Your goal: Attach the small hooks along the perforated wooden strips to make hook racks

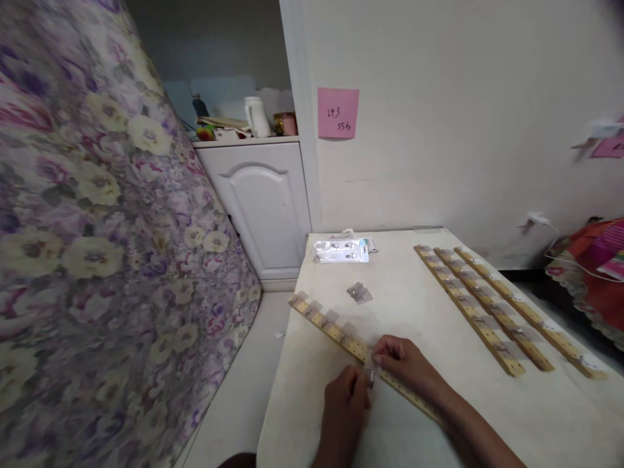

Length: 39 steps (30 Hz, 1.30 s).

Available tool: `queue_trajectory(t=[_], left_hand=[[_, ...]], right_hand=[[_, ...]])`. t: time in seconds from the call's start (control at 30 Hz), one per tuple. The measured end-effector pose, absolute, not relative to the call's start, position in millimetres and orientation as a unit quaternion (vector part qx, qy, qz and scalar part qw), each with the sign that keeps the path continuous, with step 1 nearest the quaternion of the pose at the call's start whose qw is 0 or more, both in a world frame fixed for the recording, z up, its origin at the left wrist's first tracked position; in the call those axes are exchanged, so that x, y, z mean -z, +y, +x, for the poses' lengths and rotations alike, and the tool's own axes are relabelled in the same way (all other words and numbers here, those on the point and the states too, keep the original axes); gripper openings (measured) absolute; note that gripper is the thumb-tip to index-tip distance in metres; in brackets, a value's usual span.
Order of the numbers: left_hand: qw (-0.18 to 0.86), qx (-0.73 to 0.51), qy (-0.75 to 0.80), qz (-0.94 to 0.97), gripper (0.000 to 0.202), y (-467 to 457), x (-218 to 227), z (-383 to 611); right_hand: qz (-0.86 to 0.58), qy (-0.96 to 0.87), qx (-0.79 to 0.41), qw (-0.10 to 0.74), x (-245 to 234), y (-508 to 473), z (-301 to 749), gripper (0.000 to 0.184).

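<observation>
A long wooden strip [331, 329] with small metal hooks along it lies slantwise on the white table [404, 305]. My left hand [345, 406] is closed at the strip's near side, pinching a small metal hook [371, 377]. My right hand [407, 365] rests on the strip right beside it, fingertips curled onto the wood. The two hands almost touch at the hook.
Three more hooked wooden strips [487, 309] lie side by side on the table's right. A plastic pack [341, 250] and a small bag of metal parts [358, 292] sit farther back. A flowered mattress [97, 260] leans at left; a white cabinet [258, 201] stands behind.
</observation>
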<state>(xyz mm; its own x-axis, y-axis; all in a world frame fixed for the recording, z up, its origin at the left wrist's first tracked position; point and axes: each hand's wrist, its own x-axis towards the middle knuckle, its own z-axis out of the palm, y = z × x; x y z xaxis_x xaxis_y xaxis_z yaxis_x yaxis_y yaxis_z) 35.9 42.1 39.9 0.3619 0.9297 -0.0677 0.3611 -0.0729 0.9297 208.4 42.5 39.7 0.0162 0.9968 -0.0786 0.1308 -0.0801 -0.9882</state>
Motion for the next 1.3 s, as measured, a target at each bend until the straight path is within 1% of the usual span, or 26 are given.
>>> queue_trajectory(t=[0.1, 0.23, 0.4, 0.53, 0.77, 0.9, 1.07, 1.3], left_hand=[[0.436, -0.280, 0.502, 0.692, 0.027, 44.9, -39.0, 35.5], [0.374, -0.259, 0.522, 0.722, 0.024, 49.5, -38.3, 36.5], [0.360, -0.252, 0.534, 0.722, 0.021, 51.5, -45.4, 39.4], [0.342, -0.247, 0.548, 0.722, 0.021, 48.3, -50.6, 39.3], [0.282, -0.211, 0.519, 0.779, 0.034, 44.7, -34.0, 33.1], [0.249, -0.140, 0.524, 0.802, 0.044, 42.9, -28.7, 33.6], [0.207, -0.082, 0.542, 0.811, 0.049, 40.0, -28.6, 38.2], [0.220, -0.076, 0.538, 0.810, 0.052, 39.5, -32.9, 38.4]], right_hand=[[-0.562, -0.512, -0.478, 0.440, -38.5, 48.9, 209.7, 0.009], [-0.575, -0.512, -0.462, 0.440, -33.0, 56.5, 209.9, 0.012], [-0.602, -0.509, -0.425, 0.445, -22.4, 61.7, 210.7, 0.012], [-0.623, -0.506, -0.410, 0.433, -19.7, 65.3, 212.3, 0.011], [-0.650, -0.507, -0.387, 0.414, -15.4, 71.5, 210.2, 0.011], [-0.655, -0.487, -0.391, 0.425, -14.9, 72.7, 208.8, 0.011], [-0.653, -0.472, -0.406, 0.432, -21.6, 71.7, 207.8, 0.011], [-0.641, -0.481, -0.412, 0.434, -20.3, 72.2, 209.2, 0.012]])
